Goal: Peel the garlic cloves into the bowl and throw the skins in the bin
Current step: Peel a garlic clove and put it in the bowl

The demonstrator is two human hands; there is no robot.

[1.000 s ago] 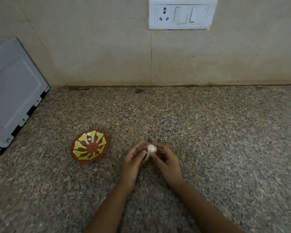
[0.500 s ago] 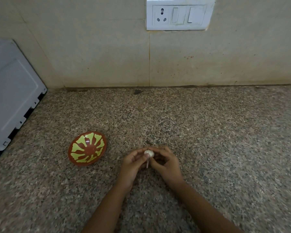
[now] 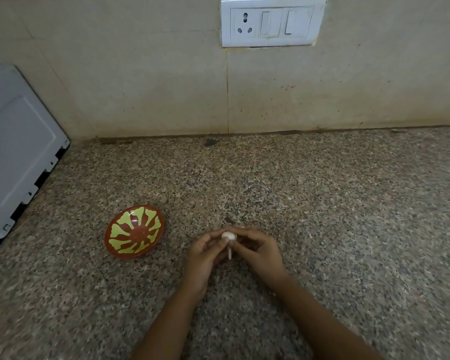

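Left hand [image 3: 205, 252] and right hand [image 3: 257, 249], fingers curled, together pinching the garlic [image 3: 229, 236] above the counter [image 3: 348, 216].

A speckled brown granite counter [image 3: 322, 203] meets a beige tiled wall [image 3: 140, 74]. A white plastic switch-and-socket plate [image 3: 272, 22] sits high, and a pale grey appliance casing [image 3: 16, 152] stands left.

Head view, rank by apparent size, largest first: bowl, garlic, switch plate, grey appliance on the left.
1. grey appliance, even though the frame edge cuts it off
2. switch plate, top cropped
3. bowl
4. garlic
The bowl is nearer the camera than the switch plate, so this ranks looks only, not true size.
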